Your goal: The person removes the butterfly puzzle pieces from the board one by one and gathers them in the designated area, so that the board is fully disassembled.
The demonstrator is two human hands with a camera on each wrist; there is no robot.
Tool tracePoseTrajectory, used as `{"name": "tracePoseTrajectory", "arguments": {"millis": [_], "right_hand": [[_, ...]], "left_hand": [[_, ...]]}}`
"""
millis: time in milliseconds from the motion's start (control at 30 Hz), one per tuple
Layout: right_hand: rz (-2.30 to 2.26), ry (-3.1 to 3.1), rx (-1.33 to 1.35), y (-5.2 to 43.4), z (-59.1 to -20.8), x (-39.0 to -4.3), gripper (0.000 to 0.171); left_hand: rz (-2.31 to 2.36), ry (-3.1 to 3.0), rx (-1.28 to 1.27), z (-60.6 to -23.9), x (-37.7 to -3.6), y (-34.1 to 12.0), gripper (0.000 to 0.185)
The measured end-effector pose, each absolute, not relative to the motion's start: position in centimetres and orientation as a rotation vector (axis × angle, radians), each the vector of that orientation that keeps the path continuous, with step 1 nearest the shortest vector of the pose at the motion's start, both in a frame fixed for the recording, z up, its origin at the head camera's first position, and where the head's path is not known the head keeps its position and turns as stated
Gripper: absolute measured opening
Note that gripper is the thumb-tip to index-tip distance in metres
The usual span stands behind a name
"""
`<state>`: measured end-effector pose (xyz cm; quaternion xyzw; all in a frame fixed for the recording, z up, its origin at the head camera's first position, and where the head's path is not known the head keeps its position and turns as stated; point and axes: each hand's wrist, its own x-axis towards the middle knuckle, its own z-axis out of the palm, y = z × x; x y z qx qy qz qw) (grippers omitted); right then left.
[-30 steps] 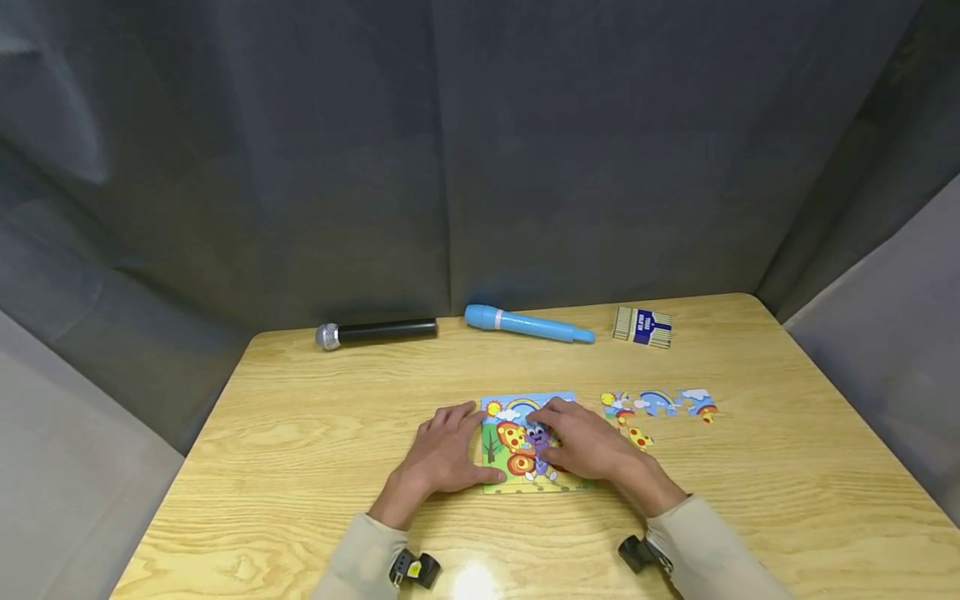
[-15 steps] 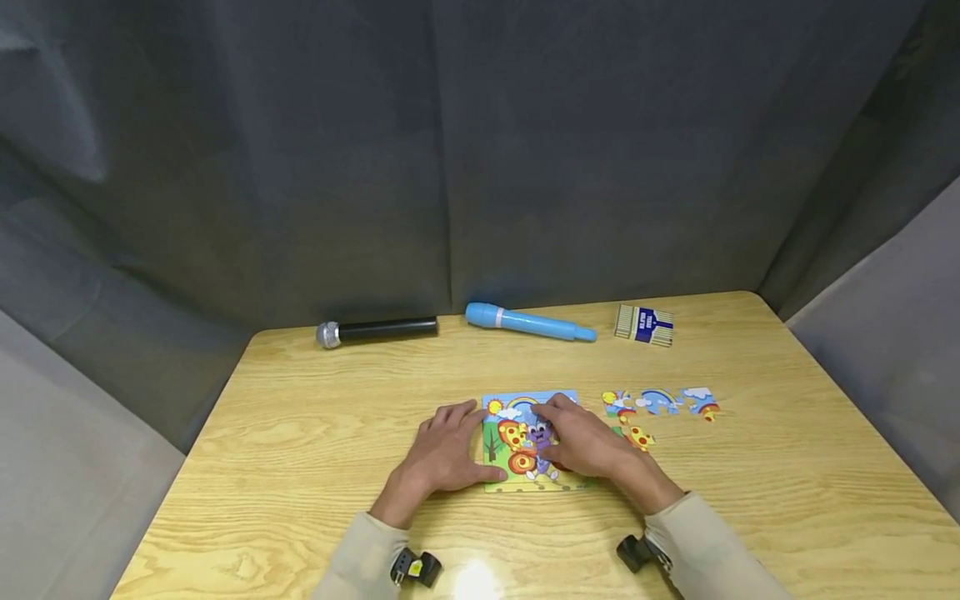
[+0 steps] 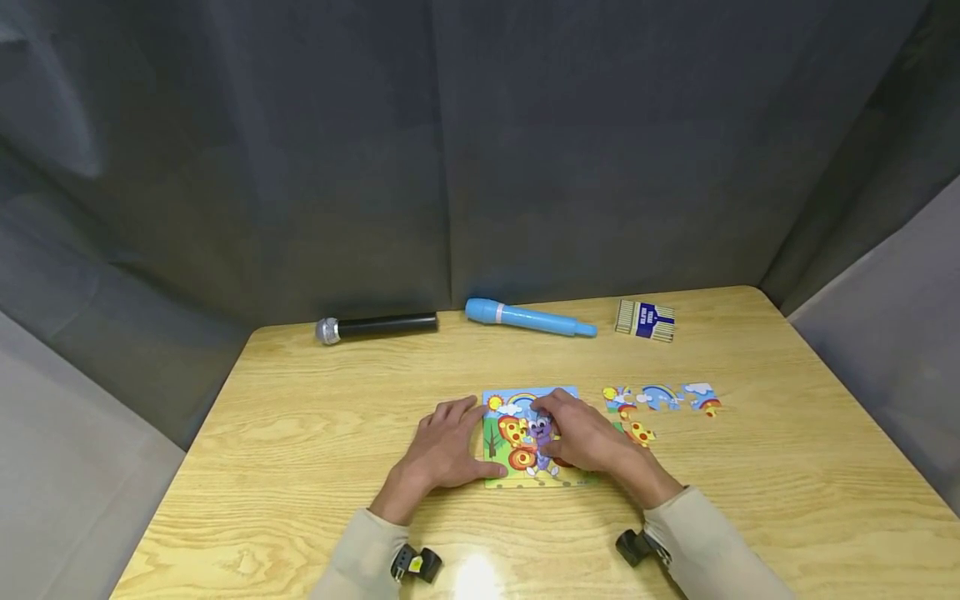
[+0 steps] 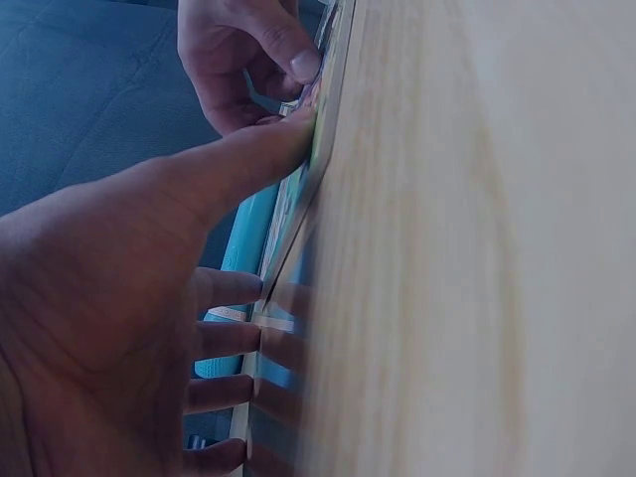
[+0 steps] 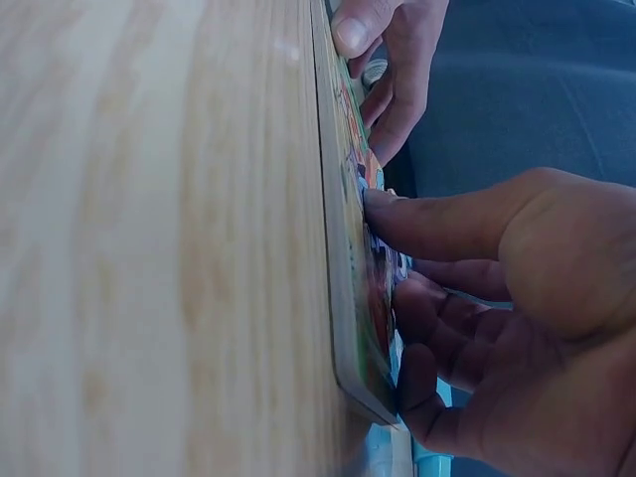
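Yellow wooden table (image 3: 337, 400), bright butterfly puzzle (image 3: 517, 437) flat near centre, your left hand (image 3: 445, 448) loosely spread, thumb on its left side, your right hand (image 3: 585, 433) bent over its right, pinch unclear.

White glare spots the table (image 3: 300, 417) nearer than the hands (image 3: 444, 450); beyond them the curtain (image 3: 337, 183) is dim. Both wrist views look bluish, with the table softly blurred.
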<state>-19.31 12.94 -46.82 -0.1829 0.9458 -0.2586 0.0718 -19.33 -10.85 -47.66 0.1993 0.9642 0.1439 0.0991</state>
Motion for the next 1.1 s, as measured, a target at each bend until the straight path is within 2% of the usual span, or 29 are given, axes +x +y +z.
{"name": "tracePoseTrajectory", "arguments": {"millis": [600, 833, 1100], "right_hand": [[-0.769, 2.895, -0.638, 13.1, -46.8, -19.1, 0.059], [-0.781, 2.904, -0.654, 13.9, -46.8, -19.2, 0.066], [-0.809, 2.909, -0.691, 15.4, -46.2, -19.1, 0.061]], "left_hand": [[0.439, 2.852, 0.601, -47.5, -19.4, -10.7, 0.093], [0.44, 2.846, 0.591, -47.5, -19.3, -10.8, 0.094], [0.445, 2.842, 0.581, -47.6, -19.3, -10.8, 0.095]]}}
